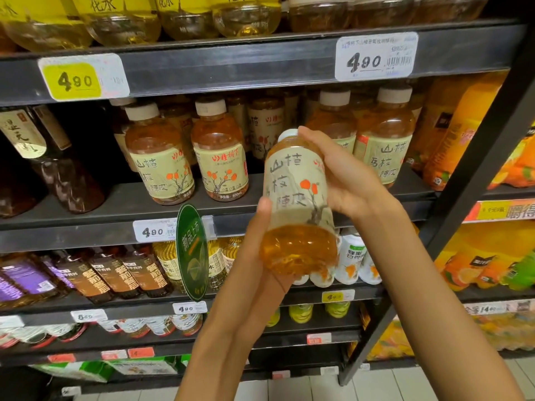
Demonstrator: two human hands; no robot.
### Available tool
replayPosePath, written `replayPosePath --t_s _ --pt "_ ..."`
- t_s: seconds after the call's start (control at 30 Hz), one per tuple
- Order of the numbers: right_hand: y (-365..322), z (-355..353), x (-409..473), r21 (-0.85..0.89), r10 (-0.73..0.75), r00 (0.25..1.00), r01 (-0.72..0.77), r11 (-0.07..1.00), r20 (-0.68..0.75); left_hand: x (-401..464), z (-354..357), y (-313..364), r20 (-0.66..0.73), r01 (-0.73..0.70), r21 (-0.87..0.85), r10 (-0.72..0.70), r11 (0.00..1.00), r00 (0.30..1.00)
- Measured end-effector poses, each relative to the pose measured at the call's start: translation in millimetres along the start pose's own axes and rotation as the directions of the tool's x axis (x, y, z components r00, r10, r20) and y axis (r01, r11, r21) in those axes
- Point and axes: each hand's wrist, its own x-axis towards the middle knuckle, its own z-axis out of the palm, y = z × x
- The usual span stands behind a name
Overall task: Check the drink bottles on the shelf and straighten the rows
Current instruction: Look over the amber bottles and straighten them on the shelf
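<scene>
An amber drink bottle (298, 204) with a pale green label and a white cap is held in front of the middle shelf (162, 204), tilted slightly. My left hand (260, 250) grips its lower part from the left and underneath. My right hand (344, 178) wraps the upper part and cap from the right. On the shelf behind stand matching bottles: two at the left (159, 157) (220, 154) and two at the right (385, 140) (333, 120), with more rows behind them. A gap lies between these pairs, behind the held bottle.
Dark bottles (66, 169) fill the left of the middle shelf and orange juice bottles (451, 134) the right bay. Yellow drinks (121, 21) sit above. A green oval sign (192, 253) hangs from the shelf edge. A black upright post (474, 180) divides the bays.
</scene>
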Motion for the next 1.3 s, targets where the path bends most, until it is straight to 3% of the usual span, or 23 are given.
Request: replayPosePath --t_s 0.17,0.27,0.37,0.43,0.6,0.73,0.97,1.1,1.3 --pt "-2.8 5.6 1.1 -0.108 -0.033 0.999 0.033 0.994 0.002 1.0 -3.3 0.6 0.013 0.013 -0.076 -0.012 0.997 1.000" --pt "-7.7 8.1 0.9 -0.134 -0.159 0.987 0.163 0.978 0.037 4.7 -5.5 -6.2 -0.053 -0.035 0.080 0.039 0.996 0.998" --pt "-9.0 10.8 -3.0 -0.187 -0.329 0.922 0.367 0.911 0.206 9.1 -6.4 -8.7 -0.109 -0.088 0.351 0.135 0.932 0.985" --pt "-8.7 11.2 -6.3 -0.189 -0.394 0.873 0.455 0.870 0.287 11.7 -9.5 -9.1 -0.094 -0.122 0.430 0.178 0.895 0.979" --pt "-10.5 11.6 -12.7 -0.189 -0.499 0.772 0.600 0.778 0.394 19.0 -14.7 -2.4 0.013 -0.229 0.511 0.259 0.828 0.966" --pt "-8.8 2.1 -20.1 -0.226 -0.477 0.706 0.654 0.722 0.524 20.6 -18.4 -5.5 0.055 -0.323 0.527 0.347 0.786 0.936" --pt "4.1 -8.3 -20.0 -0.281 -0.427 0.816 0.547 0.789 0.389 33.6 -20.5 -19.1 -0.039 -0.332 0.489 0.400 0.807 0.916" --pt "8.4 1.9 -7.3 -0.334 -0.522 0.827 0.561 0.757 0.207 45.2 -19.8 -20.2 -0.105 -0.278 0.519 0.384 0.808 0.917" --pt "-3.1 9.1 11.3 -0.402 -0.582 0.788 0.609 0.684 0.204 58.6 -30.0 -20.9 -0.167 -0.225 0.760 0.518 0.610 0.839"
